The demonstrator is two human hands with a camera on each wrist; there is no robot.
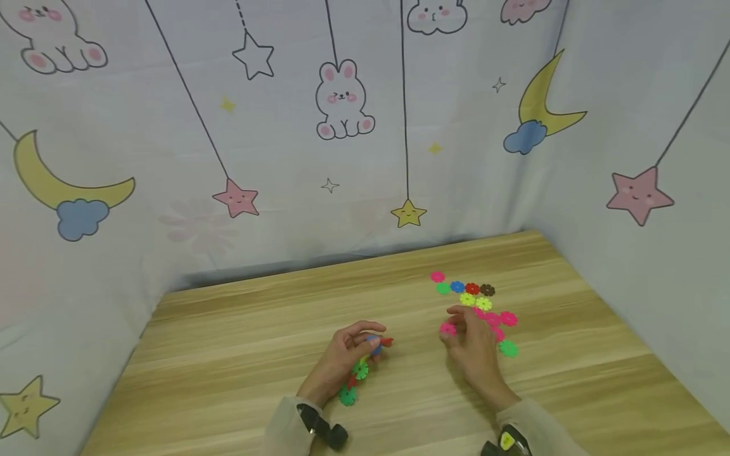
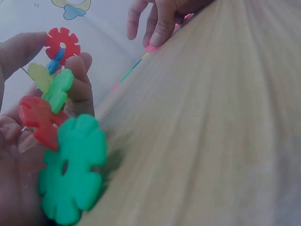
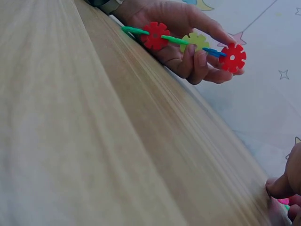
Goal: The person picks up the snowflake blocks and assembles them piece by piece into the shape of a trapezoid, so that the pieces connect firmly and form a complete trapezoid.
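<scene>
My left hand [image 1: 338, 360] grips a chain of flower-shaped interlocking discs. In the left wrist view, a large green disc [image 2: 80, 155] hangs at the near end. Red, lighter green, yellow and blue discs follow, and another red disc [image 2: 70, 47] forms the far end by the fingertips. The right wrist view shows this chain side-on, with the yellow disc [image 3: 197, 39] partly behind fingers. At the right, my right hand [image 1: 474, 349] pinches a pink disc [image 1: 448, 329] between thumb and fingers, low over the table. Its grip is mostly cut off in the right wrist view.
Loose discs lie around and beyond the right hand: pink [image 1: 509, 318], green [image 1: 509, 348], yellow [image 1: 483, 304], brown [image 1: 487, 289], red [image 1: 472, 288] and blue [image 1: 457, 287]. The wooden table [image 1: 256, 316] meets a printed fabric curtain [image 1: 296, 234] along its back edge.
</scene>
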